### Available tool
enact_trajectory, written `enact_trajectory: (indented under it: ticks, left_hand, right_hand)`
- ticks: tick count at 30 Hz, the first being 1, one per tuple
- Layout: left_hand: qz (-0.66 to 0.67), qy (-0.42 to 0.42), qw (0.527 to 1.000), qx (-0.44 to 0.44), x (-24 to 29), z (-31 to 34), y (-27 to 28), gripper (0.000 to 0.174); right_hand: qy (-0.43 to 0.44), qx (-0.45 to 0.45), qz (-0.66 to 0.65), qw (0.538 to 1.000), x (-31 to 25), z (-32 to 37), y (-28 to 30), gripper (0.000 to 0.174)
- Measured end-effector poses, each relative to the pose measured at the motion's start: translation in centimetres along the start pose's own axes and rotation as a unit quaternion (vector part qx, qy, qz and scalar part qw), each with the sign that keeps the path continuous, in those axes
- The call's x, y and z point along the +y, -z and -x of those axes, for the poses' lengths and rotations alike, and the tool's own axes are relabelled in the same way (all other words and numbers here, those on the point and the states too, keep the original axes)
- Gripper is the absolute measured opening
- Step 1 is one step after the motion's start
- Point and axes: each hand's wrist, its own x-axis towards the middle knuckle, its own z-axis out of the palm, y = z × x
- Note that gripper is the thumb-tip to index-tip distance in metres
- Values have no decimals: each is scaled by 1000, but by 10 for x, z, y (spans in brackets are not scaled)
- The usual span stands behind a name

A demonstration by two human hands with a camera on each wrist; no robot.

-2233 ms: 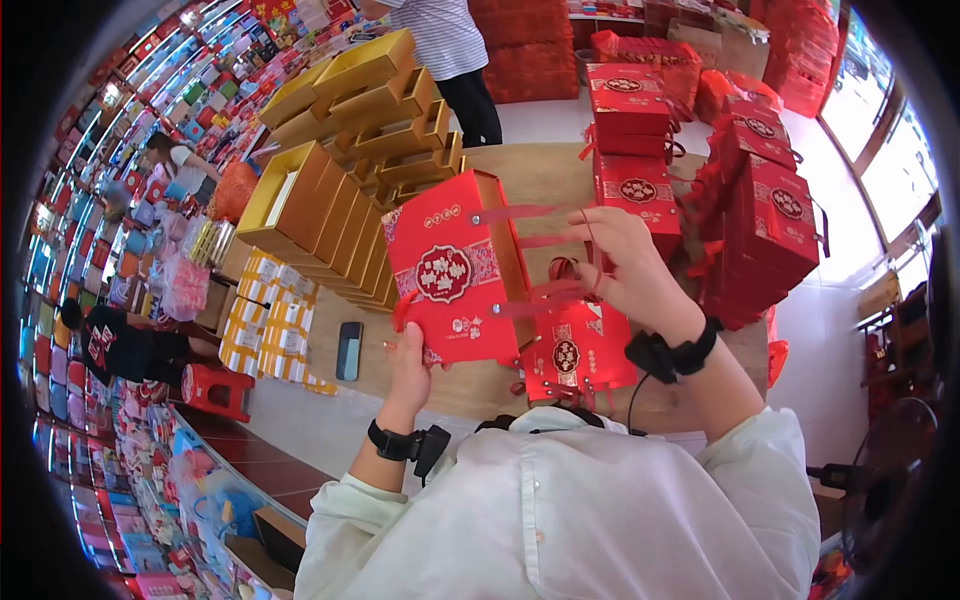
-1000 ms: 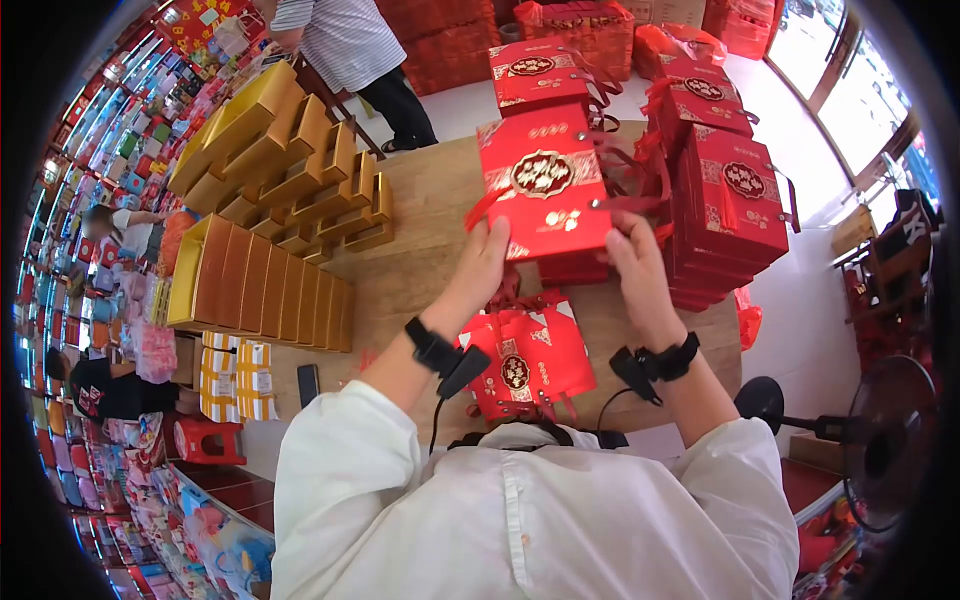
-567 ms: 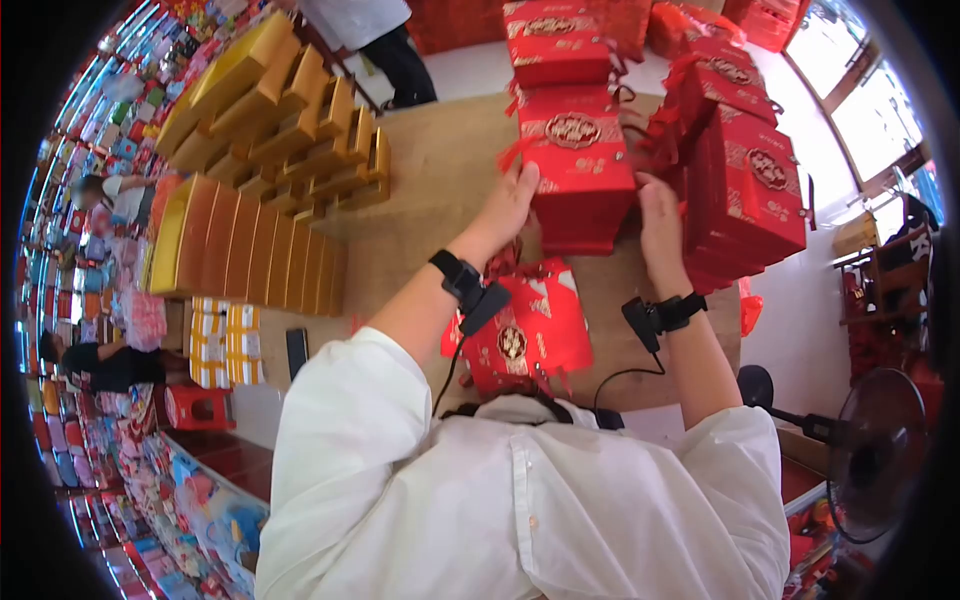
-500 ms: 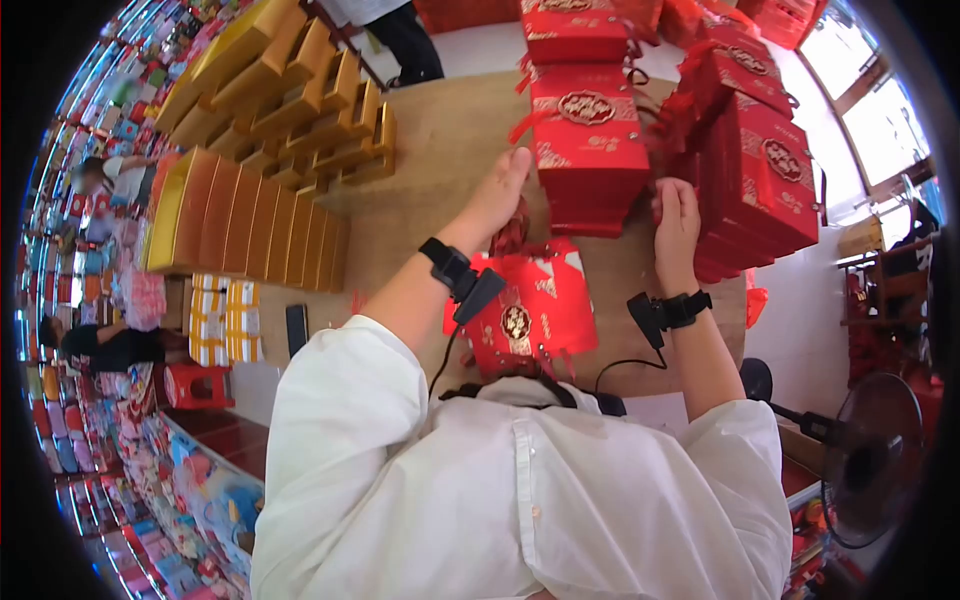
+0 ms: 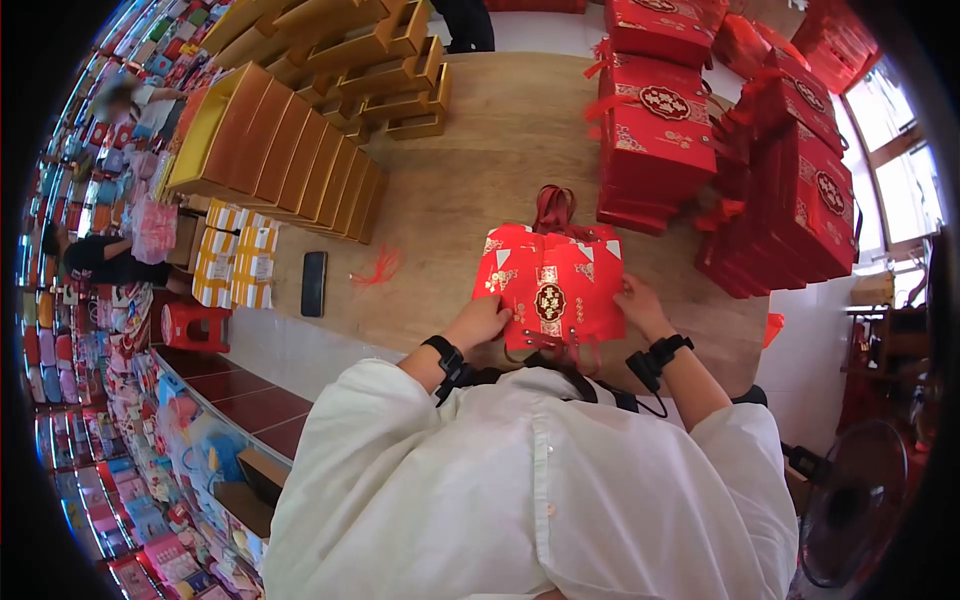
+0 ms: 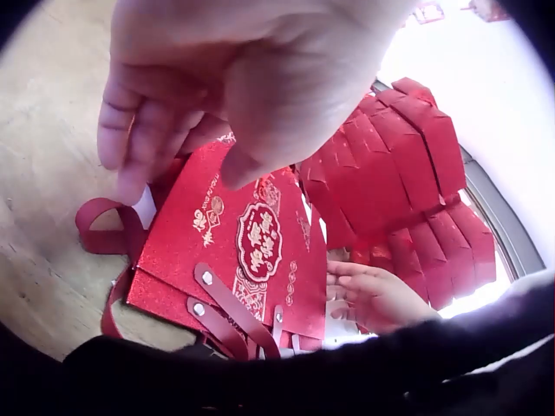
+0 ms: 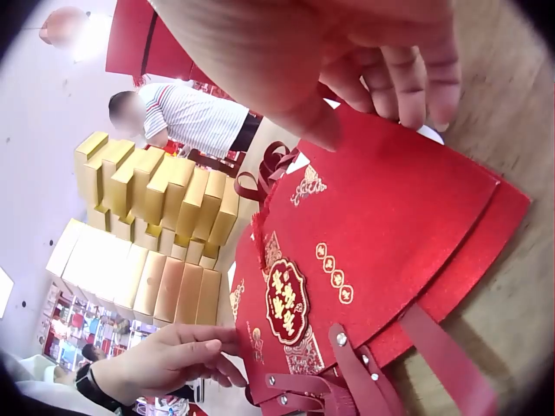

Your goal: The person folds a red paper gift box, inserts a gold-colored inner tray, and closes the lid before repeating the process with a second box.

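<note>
1. A pile of flat red cartons (image 5: 552,292) (folded, gold emblem upward) is seen lying on the wooden table (image 5: 470,140), close to its near edge and right in front of the person.
2. Red ribbon loops (image 5: 555,208) are spread on the wood at the pile's far end, and riveted red straps (image 5: 572,352) hang over its near end.
3. The pile's left edge is touched by the left hand (image 5: 480,322); its fingers are loosely extended, and nothing is clasped in them.
4. The right edge is touched by the right hand (image 5: 638,303); its fingers are bent lightly down onto the top carton, with nothing enclosed in them.
5. A stack of assembled red boxes (image 5: 655,140) is set just beyond the pile, and a larger block of red boxes (image 5: 800,190) is ranged to the right of it.
6. A red tassel (image 5: 378,268) is left on the bare wood to the left of the pile, well apart from it.
7. Farther left, a dark phone (image 5: 314,284) is laid near the table edge, beside yellow and white packets (image 5: 235,265).
8. A row of gold boxes (image 5: 290,160) is stood on edge at the far left, with more gold boxes (image 5: 390,70) piled behind it.
9. A person in a striped shirt (image 7: 195,117) is shown behind the gold boxes in the right wrist view.
</note>
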Motion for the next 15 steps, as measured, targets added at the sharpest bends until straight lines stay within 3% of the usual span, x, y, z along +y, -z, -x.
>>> enact_trajectory:
  ticks: [6, 8, 9, 10, 11, 12, 13, 14, 15]
  left_hand:
    - [-69, -9, 997, 27, 34, 23, 21, 35]
    - [-63, -2, 997, 41, 34, 24, 20, 36]
    - [100, -67, 991, 65, 31, 21, 18, 33]
    - [259, -133, 953, 87, 29, 19, 16, 31]
    - [259, -138, 952, 87, 28, 16, 15, 31]
    - [359, -140, 922, 21, 34, 20, 22, 31]
    - [453, -141, 879, -48, 42, 25, 31, 31]
    - [450, -149, 879, -50, 51, 31, 41, 31]
    - [442, -163, 879, -69, 60, 39, 54, 31]
  right_hand:
    - [4, 21, 24, 999, 0, 5, -5, 50]
    - [1, 62, -109, 992, 7, 3, -9, 44]
    - [3, 63, -108, 992, 2, 3, -8, 44]
    - [0, 98, -152, 984, -3, 3, -5, 41]
    - [-2, 135, -195, 972, -8, 2, -1, 38]
    - [0, 141, -194, 971, -28, 6, 8, 38]
    - [-14, 115, -329, 937, -63, 13, 20, 39]
    - [-26, 86, -458, 884, -94, 19, 32, 40]
    - [-21, 93, -459, 883, -122, 26, 41, 40]
